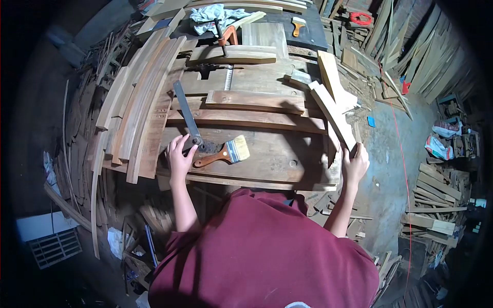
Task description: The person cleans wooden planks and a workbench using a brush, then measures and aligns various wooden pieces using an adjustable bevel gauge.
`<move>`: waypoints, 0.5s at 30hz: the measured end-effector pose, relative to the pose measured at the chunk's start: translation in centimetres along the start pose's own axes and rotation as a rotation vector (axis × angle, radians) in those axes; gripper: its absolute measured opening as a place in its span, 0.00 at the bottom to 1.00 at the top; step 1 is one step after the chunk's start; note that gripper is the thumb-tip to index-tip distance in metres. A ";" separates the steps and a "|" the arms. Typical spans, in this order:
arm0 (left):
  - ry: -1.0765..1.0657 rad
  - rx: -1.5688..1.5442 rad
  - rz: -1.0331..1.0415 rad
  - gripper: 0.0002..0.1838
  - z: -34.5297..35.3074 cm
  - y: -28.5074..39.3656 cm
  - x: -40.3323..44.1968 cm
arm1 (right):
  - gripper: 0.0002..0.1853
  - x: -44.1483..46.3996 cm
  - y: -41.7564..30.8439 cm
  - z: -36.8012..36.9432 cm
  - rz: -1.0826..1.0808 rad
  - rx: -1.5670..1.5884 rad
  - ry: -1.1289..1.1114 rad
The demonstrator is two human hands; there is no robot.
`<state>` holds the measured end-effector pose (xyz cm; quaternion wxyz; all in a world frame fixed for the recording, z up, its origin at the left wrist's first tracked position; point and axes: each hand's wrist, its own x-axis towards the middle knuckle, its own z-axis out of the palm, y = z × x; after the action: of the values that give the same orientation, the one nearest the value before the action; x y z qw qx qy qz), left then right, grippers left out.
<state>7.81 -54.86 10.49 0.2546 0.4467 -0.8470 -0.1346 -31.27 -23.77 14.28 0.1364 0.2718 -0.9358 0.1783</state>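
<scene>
My left hand (179,155) is at the bench's near left, thumb and fingers closed at the knob end of a flat dark metal bar (186,110) that points away from me. A round knob sits at the bar's near end. Just right of this hand lies a paintbrush (237,149) with a wooden handle and pale bristles. On the bench's right side, my right hand (356,162) grips the near end of a pale wooden block (331,114), which slants away to the left. Wooden strips (257,101) lie crosswise between the hands.
Long boards (138,105) are stacked along the left side of the workbench (277,161). At the back are a clamp (221,38), a crumpled cloth (215,18) and another brush (297,26). Wood scraps and a red cord (402,149) lie on the floor to the right.
</scene>
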 end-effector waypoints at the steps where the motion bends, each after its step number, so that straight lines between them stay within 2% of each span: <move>1: -0.006 0.005 0.008 0.23 0.0 0.0 0.2 | 0.22 -0.3 0.3 0.2 0.005 -0.004 -0.001; 6: -0.032 -0.048 0.030 0.27 0.7 -0.1 0.9 | 0.22 -0.8 0.9 1.1 0.030 -0.038 -0.061; 8: -0.116 -0.040 -0.069 0.30 0.8 0.5 1.0 | 0.22 -0.6 0.7 1.5 0.057 0.004 -0.099; 10: -0.103 -0.026 -0.060 0.32 0.8 0.9 1.1 | 0.22 -0.5 0.3 1.6 0.103 -0.033 -0.144; 12: 0.021 -0.075 0.064 0.30 0.5 1.9 1.1 | 0.22 -0.5 -0.4 1.4 0.070 -0.042 -0.114; 13: 0.022 0.013 0.161 0.27 0.2 2.5 1.1 | 0.22 -0.6 -0.8 1.4 0.039 -0.052 -0.082; 15: -0.118 -0.008 0.204 0.25 0.2 3.8 0.4 | 0.22 -0.8 -1.6 1.8 -0.006 -0.011 -0.092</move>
<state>4.90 -52.99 12.20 0.2185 0.3484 -0.9011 -0.1376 -30.01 -25.38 12.77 0.0950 0.2820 -0.9412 0.1601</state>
